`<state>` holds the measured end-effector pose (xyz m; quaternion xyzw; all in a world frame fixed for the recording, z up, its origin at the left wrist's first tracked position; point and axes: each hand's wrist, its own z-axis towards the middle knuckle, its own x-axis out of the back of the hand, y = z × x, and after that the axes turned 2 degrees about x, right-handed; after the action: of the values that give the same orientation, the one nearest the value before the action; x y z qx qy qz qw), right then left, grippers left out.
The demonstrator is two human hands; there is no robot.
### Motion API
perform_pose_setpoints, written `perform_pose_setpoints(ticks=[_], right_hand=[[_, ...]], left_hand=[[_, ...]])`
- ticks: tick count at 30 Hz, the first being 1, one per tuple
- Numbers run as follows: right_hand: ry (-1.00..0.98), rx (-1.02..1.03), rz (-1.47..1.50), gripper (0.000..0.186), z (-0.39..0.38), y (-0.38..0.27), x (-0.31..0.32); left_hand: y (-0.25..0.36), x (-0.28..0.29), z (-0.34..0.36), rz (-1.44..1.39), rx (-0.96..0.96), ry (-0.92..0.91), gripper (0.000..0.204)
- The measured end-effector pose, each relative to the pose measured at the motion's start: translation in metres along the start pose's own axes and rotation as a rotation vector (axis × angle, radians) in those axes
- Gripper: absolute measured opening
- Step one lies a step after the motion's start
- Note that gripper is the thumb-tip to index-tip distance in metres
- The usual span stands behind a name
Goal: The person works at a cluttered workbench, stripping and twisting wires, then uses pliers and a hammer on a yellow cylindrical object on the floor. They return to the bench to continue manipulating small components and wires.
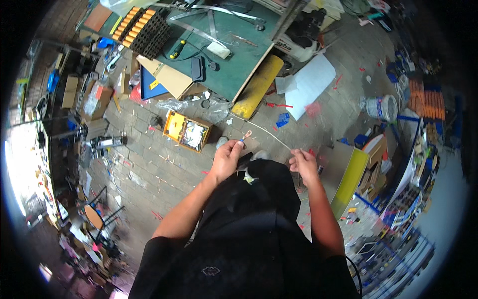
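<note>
Head view. Item: left hand (pixel 227 158), thumb and fingers pressed together, is pinching a copper-coloured lug (pixel 246 136), its eye pointing away from the wearer. Item: right hand (pixel 303 164), fingers curling inward, is meeting a pale cable (pixel 267 131); whether it is gripping it, one cannot tell. Item: open yellow box (pixel 174 125), sitting left of the lug. Step in hand, by judgement: handling the lug; the next move is probably calling for a steady pinch.
</note>
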<state>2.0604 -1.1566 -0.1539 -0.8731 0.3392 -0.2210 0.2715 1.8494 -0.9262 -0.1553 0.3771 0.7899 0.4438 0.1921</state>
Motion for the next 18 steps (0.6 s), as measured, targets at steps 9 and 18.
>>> perform_pose_setpoints(ticks=[9, 18], right_hand=[[-0.299, -0.190, -0.388, 0.026, 0.141, 0.053, 0.075], [-0.274, -0.177, -0.598, 0.021, 0.289, 0.076, 0.089]], left_hand=[[-0.051, -0.038, 0.073, -0.191, 0.194, 0.147, 0.039], [-0.225, -0.119, 0.134, -0.284, 0.289, 0.428, 0.036]])
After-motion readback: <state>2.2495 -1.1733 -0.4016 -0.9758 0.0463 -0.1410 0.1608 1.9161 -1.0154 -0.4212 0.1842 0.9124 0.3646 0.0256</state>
